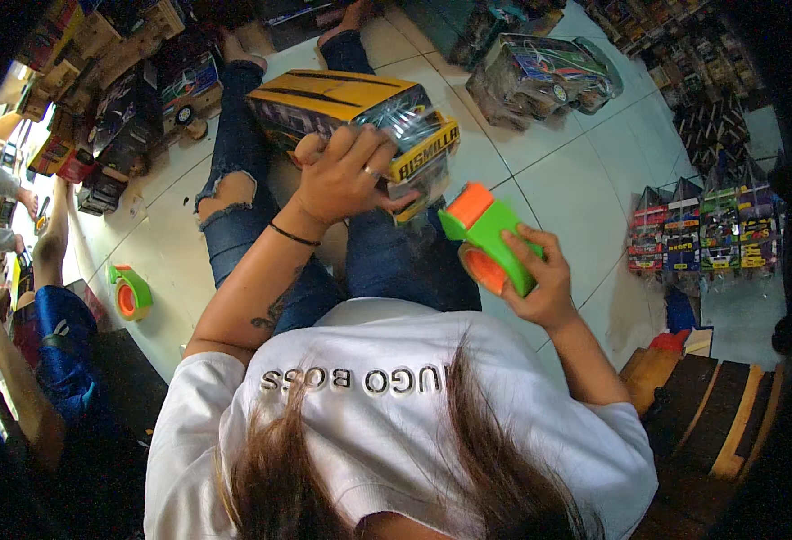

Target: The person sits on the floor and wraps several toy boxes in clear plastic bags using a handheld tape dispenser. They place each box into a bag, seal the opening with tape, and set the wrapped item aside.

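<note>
My left hand (346,173) presses down on a yellow toy box (342,99) with a clear plastic window, which lies across my lap in torn blue jeans. My right hand (540,274) grips a green and orange tape dispenser (490,236), held just to the right of the box's near corner. The dispenser's orange end points toward the box. A black band circles my left wrist.
A second green and orange tape dispenser (131,293) lies on the white tiled floor at left. Packaged toy cars (544,72) stand at the back, several small carded packs (702,229) at right, stacked boxes (117,99) at upper left. Another person (49,360) sits at far left.
</note>
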`<state>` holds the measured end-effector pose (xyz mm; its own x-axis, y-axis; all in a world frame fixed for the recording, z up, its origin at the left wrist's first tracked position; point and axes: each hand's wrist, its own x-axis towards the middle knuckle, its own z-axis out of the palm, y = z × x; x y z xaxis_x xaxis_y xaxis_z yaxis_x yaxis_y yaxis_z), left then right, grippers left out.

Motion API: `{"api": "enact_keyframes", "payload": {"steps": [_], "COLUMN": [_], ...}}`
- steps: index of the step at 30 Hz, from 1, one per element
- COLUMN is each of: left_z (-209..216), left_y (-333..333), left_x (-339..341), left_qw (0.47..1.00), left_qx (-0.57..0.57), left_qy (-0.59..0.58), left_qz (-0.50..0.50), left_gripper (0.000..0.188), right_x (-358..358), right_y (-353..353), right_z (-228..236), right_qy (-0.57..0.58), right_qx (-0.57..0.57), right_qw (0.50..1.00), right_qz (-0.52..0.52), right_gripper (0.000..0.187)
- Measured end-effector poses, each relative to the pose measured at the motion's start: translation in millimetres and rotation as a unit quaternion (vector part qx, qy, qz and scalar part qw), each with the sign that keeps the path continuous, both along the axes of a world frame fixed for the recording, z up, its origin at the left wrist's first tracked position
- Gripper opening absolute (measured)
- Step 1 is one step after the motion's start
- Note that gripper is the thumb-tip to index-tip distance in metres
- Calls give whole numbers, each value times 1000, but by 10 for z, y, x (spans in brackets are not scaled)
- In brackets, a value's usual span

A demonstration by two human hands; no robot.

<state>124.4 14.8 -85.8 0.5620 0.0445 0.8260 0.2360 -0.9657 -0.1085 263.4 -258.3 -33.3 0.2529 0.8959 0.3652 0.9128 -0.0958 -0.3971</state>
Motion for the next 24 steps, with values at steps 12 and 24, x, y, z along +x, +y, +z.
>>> {"api": "enact_keyframes", "payload": {"steps": [12,24], "left_z": [389,407], "left_y": [195,332], "left_x": [-38,-267], "left_qw": [982,870], "left_qx": [69,11], "left_qy": [176,337], "left_qz": [-31,-360], "left_gripper": [46,50], "right_x": [10,1343], "right_y": [688,-354], "right_z": [444,-2235], "right_qy": [-233,466], "right_qx": [-462,25], "right_qw": [836,799], "right_qz": [180,-379], "right_gripper": [35,54]}}
